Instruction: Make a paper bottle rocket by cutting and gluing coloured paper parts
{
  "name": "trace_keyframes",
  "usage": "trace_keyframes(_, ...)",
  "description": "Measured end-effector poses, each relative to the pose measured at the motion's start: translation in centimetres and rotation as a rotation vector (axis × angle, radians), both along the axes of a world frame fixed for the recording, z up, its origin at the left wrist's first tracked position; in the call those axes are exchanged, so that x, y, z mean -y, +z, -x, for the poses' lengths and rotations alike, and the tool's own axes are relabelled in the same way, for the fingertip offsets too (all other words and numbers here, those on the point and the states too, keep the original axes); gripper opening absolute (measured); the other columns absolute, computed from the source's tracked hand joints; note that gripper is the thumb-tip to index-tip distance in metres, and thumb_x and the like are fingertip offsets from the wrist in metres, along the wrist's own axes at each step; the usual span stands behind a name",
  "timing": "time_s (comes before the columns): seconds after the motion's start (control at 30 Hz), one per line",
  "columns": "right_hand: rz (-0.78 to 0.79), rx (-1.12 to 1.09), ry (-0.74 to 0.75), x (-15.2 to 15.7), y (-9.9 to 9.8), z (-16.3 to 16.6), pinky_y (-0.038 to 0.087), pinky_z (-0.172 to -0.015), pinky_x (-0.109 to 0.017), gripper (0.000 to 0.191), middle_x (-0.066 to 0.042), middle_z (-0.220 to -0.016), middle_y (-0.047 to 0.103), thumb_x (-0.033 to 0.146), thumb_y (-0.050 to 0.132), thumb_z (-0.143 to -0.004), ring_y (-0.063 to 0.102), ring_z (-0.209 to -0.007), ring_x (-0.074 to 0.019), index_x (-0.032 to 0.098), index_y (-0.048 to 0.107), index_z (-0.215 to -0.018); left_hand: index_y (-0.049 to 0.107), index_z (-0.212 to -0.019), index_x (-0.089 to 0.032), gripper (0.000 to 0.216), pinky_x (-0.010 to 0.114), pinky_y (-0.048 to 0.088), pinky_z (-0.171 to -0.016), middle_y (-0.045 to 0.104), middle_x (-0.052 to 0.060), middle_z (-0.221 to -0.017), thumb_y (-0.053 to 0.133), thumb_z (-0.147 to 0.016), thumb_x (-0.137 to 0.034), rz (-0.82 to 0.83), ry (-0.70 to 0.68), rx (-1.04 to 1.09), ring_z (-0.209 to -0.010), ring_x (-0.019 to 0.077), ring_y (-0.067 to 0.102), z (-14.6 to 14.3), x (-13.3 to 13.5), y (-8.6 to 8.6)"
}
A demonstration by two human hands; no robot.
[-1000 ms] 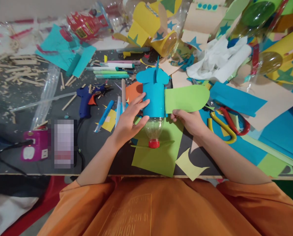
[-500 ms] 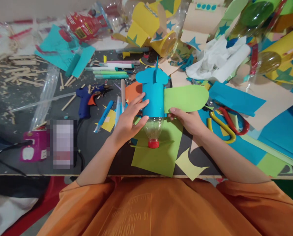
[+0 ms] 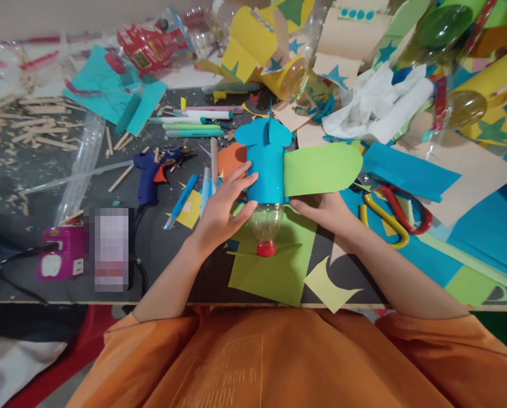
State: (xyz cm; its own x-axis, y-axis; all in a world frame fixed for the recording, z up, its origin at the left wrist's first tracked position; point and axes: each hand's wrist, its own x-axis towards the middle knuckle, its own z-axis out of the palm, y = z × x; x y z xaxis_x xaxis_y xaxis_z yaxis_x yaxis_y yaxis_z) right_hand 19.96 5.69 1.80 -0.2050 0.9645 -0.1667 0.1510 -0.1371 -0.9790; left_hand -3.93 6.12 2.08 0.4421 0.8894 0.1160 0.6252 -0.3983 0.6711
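A clear plastic bottle (image 3: 267,222) with a red cap lies on the dark table (image 3: 160,249), cap toward me. Blue paper (image 3: 267,170) wraps its body, with blue fins at the far end. A rounded green paper wing (image 3: 321,169) sticks out from its right side. My left hand (image 3: 222,211) grips the bottle's left side, fingers on the blue wrap and thumb on the clear neck. My right hand (image 3: 328,211) pinches the near edge of the green wing where it meets the bottle.
A green paper sheet (image 3: 274,272) lies under the bottle. A blue glue gun (image 3: 151,173) and pens (image 3: 189,122) lie to the left, scissors (image 3: 387,212) to the right. Wooden sticks (image 3: 28,122) litter the far left. Paper scraps, bottles and tissue (image 3: 376,105) crowd the back.
My right hand's fingers have slid a little left along the green wing's near edge toward the bottle. The bottle and my left hand have barely moved.
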Motion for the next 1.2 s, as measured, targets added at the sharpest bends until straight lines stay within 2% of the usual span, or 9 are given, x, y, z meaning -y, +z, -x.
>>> trace_keyframes(0.1,-0.152,0.128,0.062,-0.5,-0.5,-0.6,0.052,-0.097,-0.048,0.020,-0.009,-0.099,0.074,0.038,0.072,-0.074,0.067,-0.100,-0.0290,0.024,0.067,-0.087,0.049,-0.142,-0.032,0.049,0.046,0.057,-0.101,0.044,0.006,-0.158,0.043,-0.099,-0.056,0.014,0.002,0.025,-0.146,0.0335,0.041,0.0,0.1,0.1)
trace_keyframes(0.2,-0.222,0.199,0.056,-0.6,-1.0,-1.0,0.045,-0.107,-0.052,0.030,-0.011,-0.109,0.072,0.043,0.069,-0.078,0.063,-0.114,-0.0327,0.023,0.068,-0.101,0.050,-0.140,-0.030,0.048,0.045,0.057,-0.102,0.044,0.006,-0.158,0.044,-0.099,-0.054,0.009,0.002,0.032,-0.146,0.0324,0.042,-0.1,0.1,0.1)
trace_keyframes(0.43,-0.233,0.261,0.086,-0.3,-1.6,-1.1,0.048,-0.105,-0.053,0.039,-0.012,-0.111,0.073,0.054,0.064,-0.084,0.063,-0.114,-0.0337,0.023,0.067,-0.108,0.050,-0.140,-0.031,0.050,0.046,0.056,-0.104,0.045,0.006,-0.157,0.041,-0.099,-0.058,0.004,0.001,0.013,-0.146,0.0322,0.042,-0.1,0.1,0.2)
trace_keyframes(0.77,-0.240,0.272,0.041,-0.4,-2.0,-1.1,0.048,-0.105,-0.054,0.041,-0.014,-0.114,0.072,0.055,0.067,-0.080,0.062,-0.117,-0.0355,0.023,0.068,-0.106,0.049,-0.141,-0.032,0.050,0.049,0.051,-0.109,0.045,0.006,-0.158,0.039,-0.099,-0.058,-0.018,-0.004,-0.013,-0.147,0.0313,0.040,0.0,0.0,-0.1)
trace_keyframes(1.03,-0.257,0.286,0.054,-0.4,-2.0,-1.0,0.047,-0.105,-0.054,0.040,-0.013,-0.111,0.073,0.053,0.067,-0.081,0.064,-0.112,-0.0346,0.023,0.069,-0.107,0.049,-0.141,-0.034,0.050,0.047,0.055,-0.105,0.044,0.004,-0.158,0.042,-0.099,-0.058,0.007,-0.001,0.013,-0.147,0.0320,0.041,-0.1,0.0,0.1)
trace_keyframes(1.2,-0.236,0.293,0.064,-0.4,-1.8,-1.0,0.047,-0.105,-0.054,0.042,-0.017,-0.113,0.072,0.052,0.067,-0.081,0.064,-0.113,-0.0361,0.020,0.071,-0.108,0.050,-0.141,-0.033,0.049,0.046,0.055,-0.105,0.044,0.005,-0.158,0.044,-0.098,-0.057,0.030,0.004,0.046,-0.146,0.0313,0.042,-0.1,0.0,0.0)
